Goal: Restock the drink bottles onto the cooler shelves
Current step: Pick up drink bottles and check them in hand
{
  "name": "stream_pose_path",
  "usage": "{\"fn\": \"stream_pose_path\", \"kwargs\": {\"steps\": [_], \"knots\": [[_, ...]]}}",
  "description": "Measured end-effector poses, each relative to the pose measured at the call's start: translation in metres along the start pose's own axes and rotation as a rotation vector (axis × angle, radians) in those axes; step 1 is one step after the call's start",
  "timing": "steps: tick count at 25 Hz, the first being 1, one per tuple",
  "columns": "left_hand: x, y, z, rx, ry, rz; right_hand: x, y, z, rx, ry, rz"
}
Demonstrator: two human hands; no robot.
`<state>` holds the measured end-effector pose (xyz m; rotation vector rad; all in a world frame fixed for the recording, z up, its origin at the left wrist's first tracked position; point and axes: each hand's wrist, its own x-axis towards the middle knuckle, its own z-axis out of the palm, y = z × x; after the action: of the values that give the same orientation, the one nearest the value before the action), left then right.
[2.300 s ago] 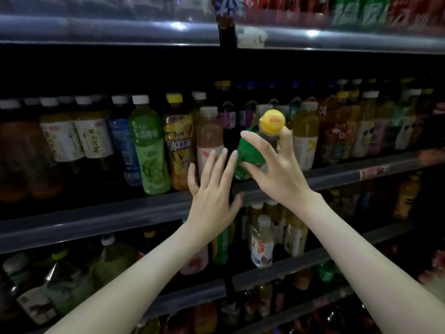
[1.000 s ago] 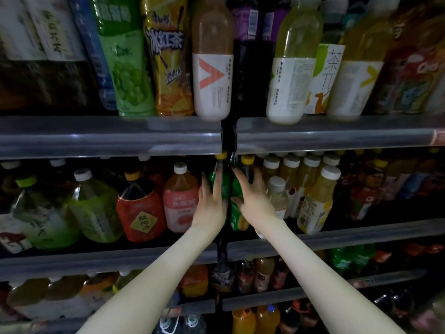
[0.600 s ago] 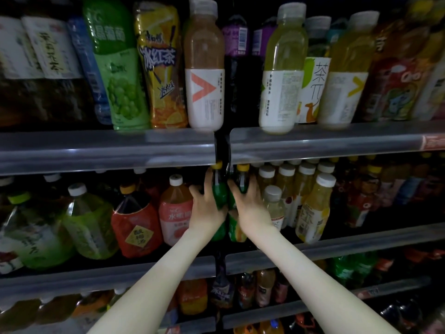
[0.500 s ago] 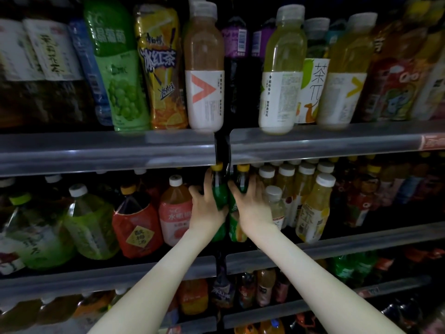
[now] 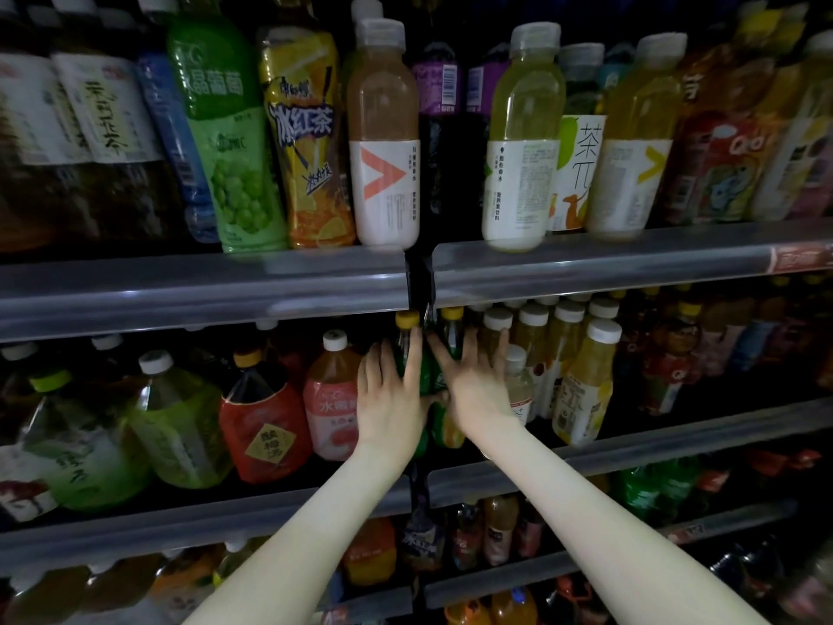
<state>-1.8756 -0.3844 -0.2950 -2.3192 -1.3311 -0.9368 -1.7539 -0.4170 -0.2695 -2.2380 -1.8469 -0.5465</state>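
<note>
Dim light, black centre upright (image 5: 419, 275) between grey shelf rails (image 5: 203, 288)

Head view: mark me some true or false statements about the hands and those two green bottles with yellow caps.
1. The left hand touches the left green bottle, and the right hand touches the right green bottle. True.
2. Both green bottles stand on the top shelf. False: they stand on the middle shelf, by the black divider.
3. A pink bottle with a white cap stands just left of the left hand. True.
4. The right hand is balled into a fist. False: its fingers are spread and straight against the bottles.
</note>
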Motion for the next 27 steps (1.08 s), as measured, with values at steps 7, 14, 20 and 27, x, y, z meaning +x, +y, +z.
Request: {"fn": "stream_pose_path", "kwargs": {"steps": [7, 14, 20, 27], "knots": [[-0.011, 0.001, -0.031, -0.062, -0.067, 0.047, -0.022, -0.002, -0.015, 0.102, 0.145, 0.019], [0.001, 0.006, -0.139, -0.369, 0.060, 0.386, -0.055, 0.003, -0.094, 0.330, 0.390, -0.087], [0.086, 0.034, -0.184, -0.497, 0.128, 0.310, -0.007, 0.041, -0.174, 0.367, 0.669, -0.048], [0.155, 0.092, -0.169, -0.612, -0.022, -0.005, 0.038, 0.126, -0.179, 0.507, 0.651, 0.041]]}}
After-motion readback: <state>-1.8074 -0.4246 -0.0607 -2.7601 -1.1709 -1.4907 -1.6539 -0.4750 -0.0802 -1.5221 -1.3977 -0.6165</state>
